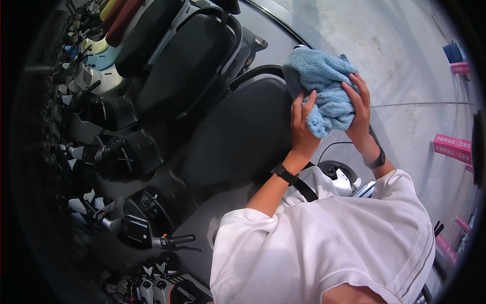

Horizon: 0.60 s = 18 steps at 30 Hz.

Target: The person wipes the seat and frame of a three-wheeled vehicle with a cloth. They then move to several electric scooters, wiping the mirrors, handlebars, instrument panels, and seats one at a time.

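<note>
A bunched light-blue towel point(329, 91) is held between my two hands, over the rear end of a scooter. My left hand point(304, 119) grips its lower left side, fingers curled against the cloth. On the towel's right side, my right hand point(360, 109) presses with its fingers bent over the fabric. The scooter's long black seat point(243, 134) lies just left of my hands. A black rear grab rail point(258, 72) curves beside the towel, which hides part of the scooter's tail.
A second scooter with a black seat point(190, 63) stands close alongside, with more scooters in a row beyond. The nearest handlebar point(174, 240) is at lower left. Pink printed boxes point(452, 148) and a blue container point(453, 52) stand on the pale floor point(405, 76) at right.
</note>
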Tool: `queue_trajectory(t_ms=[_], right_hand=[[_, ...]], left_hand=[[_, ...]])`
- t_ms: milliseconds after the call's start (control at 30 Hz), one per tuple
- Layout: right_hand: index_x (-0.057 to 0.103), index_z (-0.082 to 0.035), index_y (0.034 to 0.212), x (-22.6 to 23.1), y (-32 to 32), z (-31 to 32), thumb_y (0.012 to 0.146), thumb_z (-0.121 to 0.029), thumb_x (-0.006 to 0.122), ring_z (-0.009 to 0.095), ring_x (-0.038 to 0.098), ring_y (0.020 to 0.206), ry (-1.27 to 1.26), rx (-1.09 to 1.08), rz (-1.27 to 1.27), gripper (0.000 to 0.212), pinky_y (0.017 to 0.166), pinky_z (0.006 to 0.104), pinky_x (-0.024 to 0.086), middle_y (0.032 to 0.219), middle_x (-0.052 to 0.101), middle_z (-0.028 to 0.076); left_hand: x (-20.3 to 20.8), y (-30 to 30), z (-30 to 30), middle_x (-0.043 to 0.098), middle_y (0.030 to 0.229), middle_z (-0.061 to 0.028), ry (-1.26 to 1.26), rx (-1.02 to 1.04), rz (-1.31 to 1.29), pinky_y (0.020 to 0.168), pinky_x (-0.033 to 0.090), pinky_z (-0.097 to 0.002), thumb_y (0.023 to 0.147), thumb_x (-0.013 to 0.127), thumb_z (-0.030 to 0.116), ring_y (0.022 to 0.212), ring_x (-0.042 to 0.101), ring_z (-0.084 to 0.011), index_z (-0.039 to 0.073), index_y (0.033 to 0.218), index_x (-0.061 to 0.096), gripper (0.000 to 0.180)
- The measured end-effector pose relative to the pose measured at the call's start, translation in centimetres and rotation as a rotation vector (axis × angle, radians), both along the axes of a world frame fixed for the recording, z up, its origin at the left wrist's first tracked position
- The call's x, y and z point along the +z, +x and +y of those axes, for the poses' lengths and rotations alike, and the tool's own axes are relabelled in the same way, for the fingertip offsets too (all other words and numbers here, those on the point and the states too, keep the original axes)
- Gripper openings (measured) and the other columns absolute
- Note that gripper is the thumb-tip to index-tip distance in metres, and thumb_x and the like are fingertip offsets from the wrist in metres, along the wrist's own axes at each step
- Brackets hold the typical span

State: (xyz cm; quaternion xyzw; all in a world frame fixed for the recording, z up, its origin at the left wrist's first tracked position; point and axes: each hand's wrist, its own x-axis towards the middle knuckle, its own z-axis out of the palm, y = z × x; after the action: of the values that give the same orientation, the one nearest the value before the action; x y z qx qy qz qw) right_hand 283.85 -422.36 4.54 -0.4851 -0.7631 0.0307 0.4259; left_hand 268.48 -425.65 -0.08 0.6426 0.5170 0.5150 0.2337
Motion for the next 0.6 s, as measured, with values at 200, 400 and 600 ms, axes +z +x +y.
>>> queue_trajectory(t_ms=[200, 400, 600], right_hand=[[0.046, -0.003, 0.141, -4.8, 2.9, 2.4, 0.089, -0.007, 0.062, 0.025, 0.051, 0.128, -0.638, 0.082, 0.428, 0.055, 0.106, 0.034, 0.039, 0.138, 0.054, 0.015], [0.05, -0.002, 0.136, -5.4, 0.8, 11.2, 0.099, -0.019, 0.05, 0.017, 0.05, 0.122, -0.965, 0.246, 0.669, 0.04, 0.107, 0.031, 0.035, 0.132, 0.057, 0.01], [0.051, -0.003, 0.133, -5.0, -0.1, 15.3, 0.101, -0.023, 0.05, 0.015, 0.049, 0.119, -1.042, 0.414, 0.68, 0.038, 0.105, 0.03, 0.036, 0.13, 0.057, 0.008]], left_hand=[[-3.7, 5.5, 2.6, 0.028, 0.149, -0.0268, -0.207, -0.067, -0.206, 0.115, 0.028, -0.0423, 0.083, 0.071, 0.013, 0.138, 0.034, -0.0411, 0.0, 0.153, 0.016, 0.089], [-4.0, 3.8, 11.6, 0.031, 0.148, -0.0266, -0.053, 0.153, -0.119, 0.115, 0.026, -0.0411, 0.084, 0.071, 0.022, 0.138, 0.034, -0.0384, -0.005, 0.151, 0.016, 0.09], [-3.7, 1.1, 14.6, 0.056, 0.129, -0.0205, -0.162, 0.073, -0.212, 0.103, 0.042, -0.0348, 0.087, 0.069, 0.017, 0.121, 0.055, -0.029, -0.005, 0.146, 0.03, 0.074]])
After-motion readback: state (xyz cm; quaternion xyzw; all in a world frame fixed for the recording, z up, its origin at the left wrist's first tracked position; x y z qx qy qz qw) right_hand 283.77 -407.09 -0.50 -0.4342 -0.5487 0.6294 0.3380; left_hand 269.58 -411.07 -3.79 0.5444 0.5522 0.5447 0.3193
